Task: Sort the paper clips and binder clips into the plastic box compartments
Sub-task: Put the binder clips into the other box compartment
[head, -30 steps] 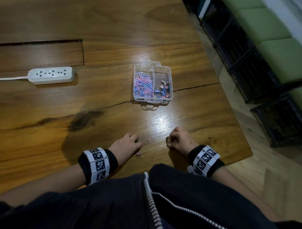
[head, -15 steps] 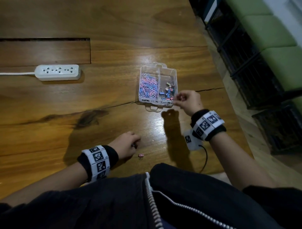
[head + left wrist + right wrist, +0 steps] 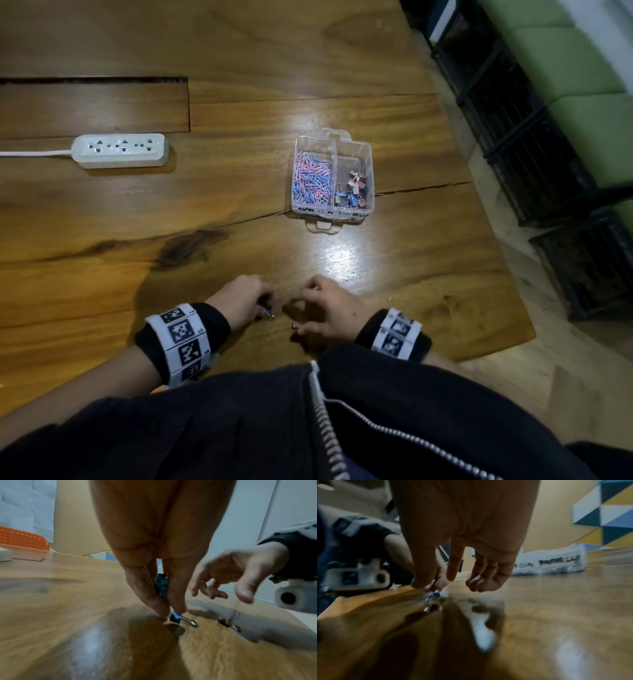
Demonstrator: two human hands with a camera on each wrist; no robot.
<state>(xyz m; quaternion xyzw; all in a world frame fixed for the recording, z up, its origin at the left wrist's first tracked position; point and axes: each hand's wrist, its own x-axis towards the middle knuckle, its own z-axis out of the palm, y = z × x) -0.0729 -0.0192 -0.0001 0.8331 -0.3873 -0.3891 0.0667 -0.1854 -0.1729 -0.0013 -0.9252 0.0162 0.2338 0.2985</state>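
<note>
A clear plastic box [image 3: 356, 147] stands mid-table, with pink and blue paper clips [image 3: 311, 181] in its left compartment and binder clips [image 3: 352, 195] in its right. Near the front edge my left hand [image 3: 265, 308] pinches a blue binder clip [image 3: 175, 617] against the wood; a second blue clip [image 3: 161, 585] is tucked between its fingers. My right hand [image 3: 217, 595] hovers just to the right, fingers loose and holding nothing. A dark red binder clip [image 3: 226, 621] lies on the table under it. The right wrist view is blurred; the box [image 3: 547, 563] shows beyond the fingers.
A white power strip [image 3: 120, 150] lies at the left with its cord running off the frame. The table's right edge [image 3: 496, 246] drops to the floor beside black crates [image 3: 534, 137]. An orange basket [image 3: 22, 539] stands at the far left.
My right hand has come back from the box's right compartment to the front edge, empty. My left hand stayed near the front edge and now pinches a blue binder clip.
</note>
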